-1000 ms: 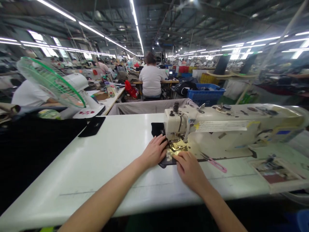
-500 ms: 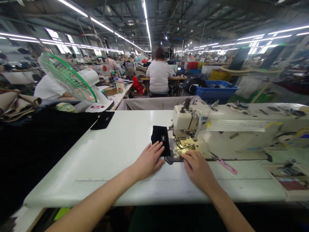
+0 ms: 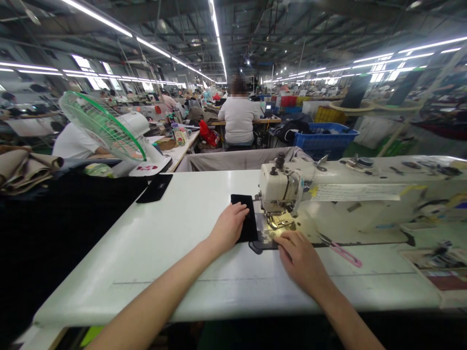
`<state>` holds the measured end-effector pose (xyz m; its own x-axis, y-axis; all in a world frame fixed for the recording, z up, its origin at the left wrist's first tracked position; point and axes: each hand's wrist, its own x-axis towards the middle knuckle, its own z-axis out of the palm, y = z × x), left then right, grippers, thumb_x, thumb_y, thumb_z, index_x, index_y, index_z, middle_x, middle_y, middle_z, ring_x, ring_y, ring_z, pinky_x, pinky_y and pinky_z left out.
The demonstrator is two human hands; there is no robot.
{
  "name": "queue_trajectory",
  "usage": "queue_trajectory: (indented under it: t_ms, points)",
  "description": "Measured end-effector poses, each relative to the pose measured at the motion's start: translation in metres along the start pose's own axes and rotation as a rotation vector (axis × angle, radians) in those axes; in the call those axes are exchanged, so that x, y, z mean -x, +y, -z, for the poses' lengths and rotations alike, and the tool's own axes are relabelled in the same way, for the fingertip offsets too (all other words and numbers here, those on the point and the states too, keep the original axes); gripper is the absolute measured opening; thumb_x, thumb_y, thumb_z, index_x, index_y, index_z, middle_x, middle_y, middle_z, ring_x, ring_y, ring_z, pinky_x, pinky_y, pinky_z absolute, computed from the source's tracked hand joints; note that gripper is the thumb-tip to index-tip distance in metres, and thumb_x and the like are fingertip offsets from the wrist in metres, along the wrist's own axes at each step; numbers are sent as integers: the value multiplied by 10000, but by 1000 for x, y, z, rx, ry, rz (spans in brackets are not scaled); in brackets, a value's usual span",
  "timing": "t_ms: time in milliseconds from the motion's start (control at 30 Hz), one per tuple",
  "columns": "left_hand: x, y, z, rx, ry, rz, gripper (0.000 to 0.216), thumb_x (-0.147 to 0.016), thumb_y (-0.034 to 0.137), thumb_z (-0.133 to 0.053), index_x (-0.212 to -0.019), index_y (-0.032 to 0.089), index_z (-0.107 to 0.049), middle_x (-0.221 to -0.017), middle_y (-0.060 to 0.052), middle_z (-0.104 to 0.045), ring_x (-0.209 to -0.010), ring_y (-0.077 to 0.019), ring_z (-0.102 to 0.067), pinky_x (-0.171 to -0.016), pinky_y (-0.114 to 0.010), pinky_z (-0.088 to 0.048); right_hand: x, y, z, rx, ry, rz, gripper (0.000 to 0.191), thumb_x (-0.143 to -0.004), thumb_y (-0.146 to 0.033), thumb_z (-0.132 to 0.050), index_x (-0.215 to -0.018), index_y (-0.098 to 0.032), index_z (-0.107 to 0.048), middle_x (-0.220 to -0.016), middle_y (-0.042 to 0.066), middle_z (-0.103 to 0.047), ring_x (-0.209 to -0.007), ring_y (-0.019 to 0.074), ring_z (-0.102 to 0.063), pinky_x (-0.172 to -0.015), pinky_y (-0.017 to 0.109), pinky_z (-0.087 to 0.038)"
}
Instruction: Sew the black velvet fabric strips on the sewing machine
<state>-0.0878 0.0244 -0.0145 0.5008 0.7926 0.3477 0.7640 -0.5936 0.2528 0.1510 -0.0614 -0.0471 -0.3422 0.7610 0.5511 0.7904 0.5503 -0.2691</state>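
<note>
A black fabric piece point(image 3: 250, 229) lies on the pale table, its right edge by the metal plate of the sewing machine point(image 3: 279, 187). Across its upper part rests my left hand point(image 3: 229, 226), fingers stretched out on the cloth and hiding its small label. My right hand point(image 3: 302, 260) is at the front of the machine plate, below the lit presser foot point(image 3: 280, 221). Its fingers are curled together, and whatever lies between the fingertips is too small to make out. To its right are pink-handled scissors point(image 3: 345, 253).
A second black fabric piece point(image 3: 155, 188) lies at the table's far left corner, near a white and green fan point(image 3: 109, 127). Dark cloth point(image 3: 73, 228) fills the left side. Beyond the table are a blue crate point(image 3: 324, 140) and a seated person point(image 3: 239, 119) in white.
My left hand has slid forward over the black fabric piece and now covers its label. My right hand stays by the machine plate. The view has tilted up slightly.
</note>
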Motion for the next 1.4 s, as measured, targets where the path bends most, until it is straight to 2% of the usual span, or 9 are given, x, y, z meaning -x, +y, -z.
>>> queue_trajectory:
  t_ms: [233, 333, 433, 600, 733, 800, 900, 1100, 1400]
  points:
    - [-58, -30, -5, 60, -32, 307, 239, -854, 176, -617, -1077, 155, -700, -1148, -152, -680, -1161, -312, -587, -1016, -463, -453, -2, -1, 5, -8, 1, 0, 208, -953, -124, -497, -1043, -127, -684, -964, 118, -652, -919, 261, -596, -841, 449, -535]
    - [-54, -25, -1, 151, -107, 350, 110, -749, 133, -681, -846, 173, -712, -964, -108, -702, -1037, -307, -632, -915, -409, -481, -2, -1, 8, -68, -19, -40, 190, -978, -202, -509, -1011, -165, -693, -971, 105, -672, -925, 256, -606, -856, 447, -529]
    - [-32, -9, 8, 289, -177, 366, 64, -744, 175, -677, -803, 181, -653, -829, -40, -693, -841, -227, -662, -762, -317, -503, -3, -9, 8, -215, 22, -154, 209, -965, -304, -557, -1080, -178, -678, -1088, 120, -687, -1057, 284, -610, -962, 491, -494]
    - [13, 22, 25, 1146, -94, 705, 257, -744, 354, -735, -855, 180, -582, -750, 6, -661, -653, -139, -615, -601, -235, -447, -8, -40, 0, -751, -19, -573, 573, -861, -401, -664, -1376, -214, -495, -1305, 118, -641, -1183, 273, -618, -1025, 463, -481]
    - [29, 26, 42, 1496, -39, 840, 520, -561, 245, -886, -1027, 183, -662, -908, -25, -729, -758, -150, -660, -703, -245, -486, -11, -51, 3, -1068, -137, -680, 323, -819, -351, -648, -1104, -199, -646, -1076, 73, -746, -1047, 258, -693, -966, 413, -511]
    - [31, 23, 50, 1495, -123, 850, 553, -576, 286, -893, -1081, 180, -694, -948, -49, -748, -802, -171, -673, -742, -265, -496, -9, -49, 8, -1090, -182, -707, 289, -789, -359, -675, -1024, -190, -669, -1023, 69, -760, -989, 261, -708, -928, 407, -520]
    - [31, 21, 57, 1368, -223, 848, 388, -643, 396, -854, -922, 154, -733, -800, -46, -739, -700, -165, -650, -660, -260, -471, -6, -43, 18, -1106, -253, -743, 380, -750, -366, -723, -1077, -181, -665, -1014, 72, -768, -969, 266, -713, -908, 407, -517]
    - [35, 22, 51, 1201, -90, 826, 244, -684, 362, -788, -752, 172, -650, -622, 42, -612, -536, -77, -506, -526, -191, -345, 1, -31, 31, -1017, -185, -848, 380, -739, -418, -718, -1038, -183, -700, -1024, 82, -768, -991, 276, -700, -930, 414, -494]
    - [41, 15, 40, 1308, -142, 877, 310, -674, 380, -803, -800, 159, -625, -625, 39, -590, -527, -62, -509, -516, -164, -357, 9, -21, 35, -967, -149, -923, 464, -768, -484, -633, -1125, -193, -684, -910, 42, -727, -875, 235, -658, -785, 357, -489]
